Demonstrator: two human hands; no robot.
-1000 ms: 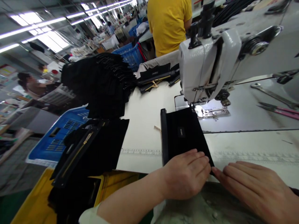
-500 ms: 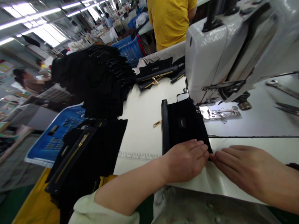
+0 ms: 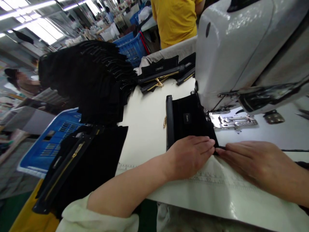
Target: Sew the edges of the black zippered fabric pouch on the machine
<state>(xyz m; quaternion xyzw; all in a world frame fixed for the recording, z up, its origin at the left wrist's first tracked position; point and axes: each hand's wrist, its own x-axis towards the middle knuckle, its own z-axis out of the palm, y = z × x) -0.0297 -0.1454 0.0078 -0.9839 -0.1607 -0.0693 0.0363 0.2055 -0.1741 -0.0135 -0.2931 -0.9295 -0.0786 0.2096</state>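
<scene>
A black fabric pouch piece (image 3: pixel 193 122) lies under the head of the sewing machine (image 3: pixel 224 58). It has a small label, a dark zipper band on its left edge and a gold zipper pull (image 3: pixel 164 121). Its right edge runs beside the needle area and metal presser parts (image 3: pixel 210 116). My left hand (image 3: pixel 191 156) rests flat over the near part of the piece, fingers stretched out. With thumb and fingers together, my right hand (image 3: pixel 256 161) pinches the near right corner; the fingertips of both hands almost meet there.
Black pieces with gold zippers (image 3: pixel 164 72) lie at the table's back. To the left stand a tall stack of black pieces (image 3: pixel 89 80), another zippered piece (image 3: pixel 72 161) and a blue crate (image 3: pixel 48 145). A person in a yellow shirt (image 3: pixel 176 22) is beyond the table.
The view has shifted closer to the machine. The pouch piece has slid slightly away from me along the needle, both hands moving with it. The zipper pull now hangs closer to the band.
</scene>
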